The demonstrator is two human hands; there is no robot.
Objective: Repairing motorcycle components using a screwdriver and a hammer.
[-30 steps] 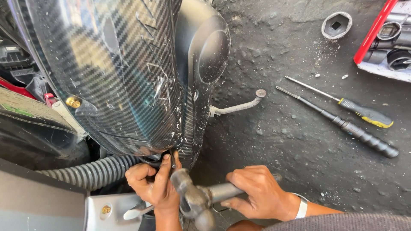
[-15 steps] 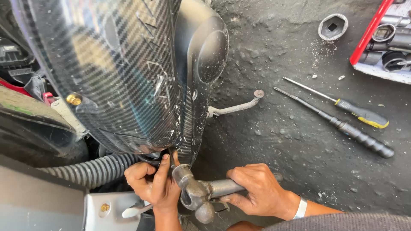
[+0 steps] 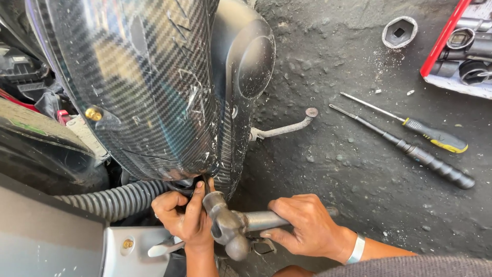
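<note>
The metal ratchet wrench (image 3: 241,225), its head under the carbon-patterned cover's (image 3: 148,87) lower edge, has swung slightly, right hand (image 3: 307,228) clamped on its handle, left hand (image 3: 182,220) fingers closed steadying the head.

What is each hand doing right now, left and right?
Left hand: fingers pinched at the head of the ratchet wrench, under the carbon-fibre cover.
Right hand: closed around the wrench handle.
</note>
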